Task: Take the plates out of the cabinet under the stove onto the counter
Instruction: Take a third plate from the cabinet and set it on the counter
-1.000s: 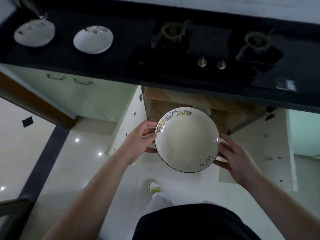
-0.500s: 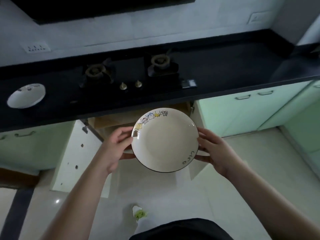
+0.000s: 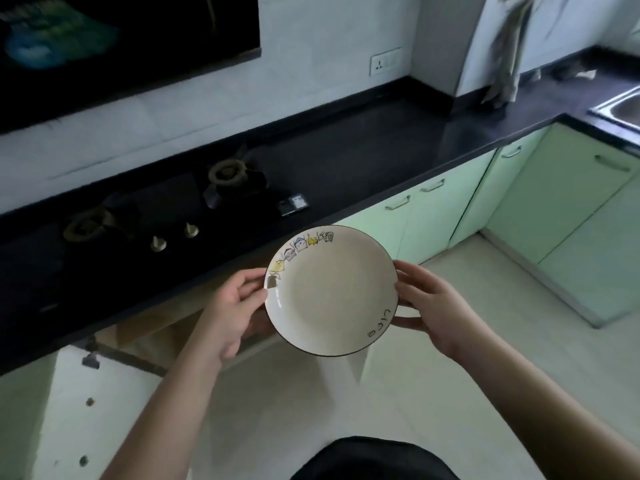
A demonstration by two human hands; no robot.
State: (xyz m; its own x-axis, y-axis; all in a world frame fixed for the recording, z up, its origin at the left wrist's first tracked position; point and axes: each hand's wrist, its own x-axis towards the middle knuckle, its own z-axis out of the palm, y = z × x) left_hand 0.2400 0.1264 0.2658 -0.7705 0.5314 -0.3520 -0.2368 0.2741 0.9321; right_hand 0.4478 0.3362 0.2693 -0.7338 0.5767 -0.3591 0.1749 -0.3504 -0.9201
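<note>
I hold a cream plate (image 3: 332,292) with a dark rim and small cartoon drawings in front of me, level, just off the black counter's (image 3: 374,157) front edge. My left hand (image 3: 235,313) grips its left rim and my right hand (image 3: 433,306) grips its right rim. The open cabinet (image 3: 145,337) under the stove (image 3: 166,216) shows as a wooden opening below the counter, behind my left arm. Its white door (image 3: 69,410) stands swung out at the lower left.
Pale green cabinet fronts (image 3: 433,216) run under the counter to the right and round the corner. A steel sink (image 3: 620,102) sits at the far right. A small dark device (image 3: 293,204) lies by the right burner. A black hood panel (image 3: 104,46) hangs above.
My view has swung right and up along the counter; the plates on the left counter have left the frame. The plate stays held in both hands, now nearer the stove's right end.
</note>
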